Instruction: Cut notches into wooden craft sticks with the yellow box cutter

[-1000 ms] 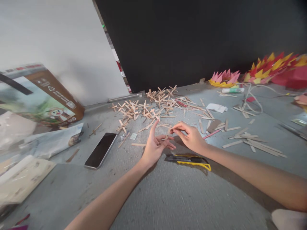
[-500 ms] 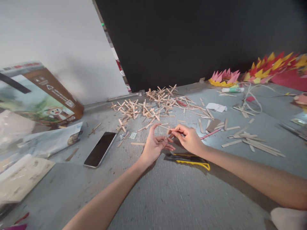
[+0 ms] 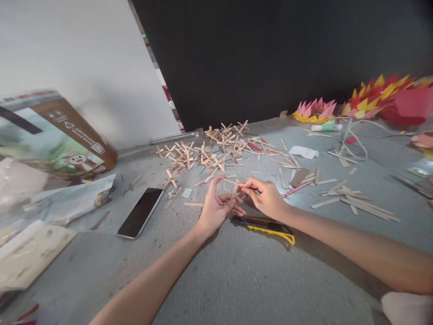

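My left hand (image 3: 216, 204) rests palm-up on the grey table (image 3: 243, 280), fingers curled around a short wooden stick (image 3: 234, 189). My right hand (image 3: 267, 195) pinches a thin wooden stick (image 3: 230, 181) laid across the first one, between thumb and forefinger. Both hands meet at the table's middle. A yellow and black utility knife (image 3: 267, 224) lies just in front of my right wrist. Behind the hands spreads a heap of wooden stick crosses (image 3: 209, 151).
A black phone (image 3: 140, 212) lies left of my hands. A brown cardboard box (image 3: 50, 135) and papers sit at far left. Loose long sticks (image 3: 355, 201) lie to the right, with paper flowers (image 3: 314, 109), a glue tube (image 3: 326, 127) and a white cable (image 3: 355, 140) at the back right.
My hands have drawn slightly closer together and the crossed sticks sit deeper in my left fingers. Nothing else on the table has moved.
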The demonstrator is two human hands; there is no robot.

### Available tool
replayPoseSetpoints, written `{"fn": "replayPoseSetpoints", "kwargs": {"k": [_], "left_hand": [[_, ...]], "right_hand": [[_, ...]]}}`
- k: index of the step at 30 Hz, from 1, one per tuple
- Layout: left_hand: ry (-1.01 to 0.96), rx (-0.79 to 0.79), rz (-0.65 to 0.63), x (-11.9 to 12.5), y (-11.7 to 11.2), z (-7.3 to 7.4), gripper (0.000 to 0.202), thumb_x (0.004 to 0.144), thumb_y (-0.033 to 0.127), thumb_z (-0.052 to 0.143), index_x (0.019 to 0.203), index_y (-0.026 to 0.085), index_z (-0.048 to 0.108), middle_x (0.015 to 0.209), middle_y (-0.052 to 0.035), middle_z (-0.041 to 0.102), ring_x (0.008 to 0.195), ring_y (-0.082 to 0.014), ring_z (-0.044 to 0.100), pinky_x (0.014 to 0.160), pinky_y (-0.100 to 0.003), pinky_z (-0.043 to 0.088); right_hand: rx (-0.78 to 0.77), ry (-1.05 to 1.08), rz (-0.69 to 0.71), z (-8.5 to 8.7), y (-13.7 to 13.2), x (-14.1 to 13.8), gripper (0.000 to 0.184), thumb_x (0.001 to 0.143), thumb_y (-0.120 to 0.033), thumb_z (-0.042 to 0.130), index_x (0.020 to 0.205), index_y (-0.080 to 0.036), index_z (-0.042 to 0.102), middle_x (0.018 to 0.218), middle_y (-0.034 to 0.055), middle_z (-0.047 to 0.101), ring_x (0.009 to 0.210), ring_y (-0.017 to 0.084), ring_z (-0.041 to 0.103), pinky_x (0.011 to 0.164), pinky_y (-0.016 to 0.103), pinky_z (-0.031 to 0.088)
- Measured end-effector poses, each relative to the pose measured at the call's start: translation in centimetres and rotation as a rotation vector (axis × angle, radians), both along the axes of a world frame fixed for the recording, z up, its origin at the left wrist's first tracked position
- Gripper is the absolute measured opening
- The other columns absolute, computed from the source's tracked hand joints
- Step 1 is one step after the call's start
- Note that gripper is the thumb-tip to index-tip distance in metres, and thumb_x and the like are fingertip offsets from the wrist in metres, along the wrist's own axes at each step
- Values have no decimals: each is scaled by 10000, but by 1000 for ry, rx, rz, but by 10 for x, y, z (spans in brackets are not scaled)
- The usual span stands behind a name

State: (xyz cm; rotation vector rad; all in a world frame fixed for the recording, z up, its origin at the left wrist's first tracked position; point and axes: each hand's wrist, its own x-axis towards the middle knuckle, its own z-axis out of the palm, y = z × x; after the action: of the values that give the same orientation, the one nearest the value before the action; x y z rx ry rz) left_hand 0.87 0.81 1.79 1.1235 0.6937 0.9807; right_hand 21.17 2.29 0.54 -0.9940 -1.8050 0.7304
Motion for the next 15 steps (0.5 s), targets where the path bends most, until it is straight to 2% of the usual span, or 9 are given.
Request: {"fn": "replayPoseSetpoints", "kwargs": {"k": [4, 11, 15], "left_hand": [[5, -15, -9, -1, 1, -2, 709, 856, 310, 844, 1282, 272, 279, 858, -2, 769, 648, -219, 789, 641, -310, 635], [-8, -3, 20, -1, 3, -5, 664, 865, 320, 839, 1227, 273, 284, 866, -10, 784, 665, -227, 795, 655, -323, 638], [-13, -1, 24, -1, 4, -9, 648, 862, 348, 845, 1171, 272, 280, 854, -6, 785, 665, -230, 796, 651, -324, 638]], "right_hand": [[32, -40, 11, 2, 0, 2, 176, 1060, -295, 554, 914, -248, 642, 900, 18, 802, 840, 181, 775, 805, 290, 557], [42, -115, 7, -3, -1, -1, 167, 1055, -302, 557, 921, -249, 640, 883, 8, 799, 764, 167, 740, 728, 269, 530], [43, -113, 16, -3, 0, -1, 174, 1057, -313, 553, 925, -252, 648, 862, 6, 795, 768, 171, 737, 753, 278, 536]]}}
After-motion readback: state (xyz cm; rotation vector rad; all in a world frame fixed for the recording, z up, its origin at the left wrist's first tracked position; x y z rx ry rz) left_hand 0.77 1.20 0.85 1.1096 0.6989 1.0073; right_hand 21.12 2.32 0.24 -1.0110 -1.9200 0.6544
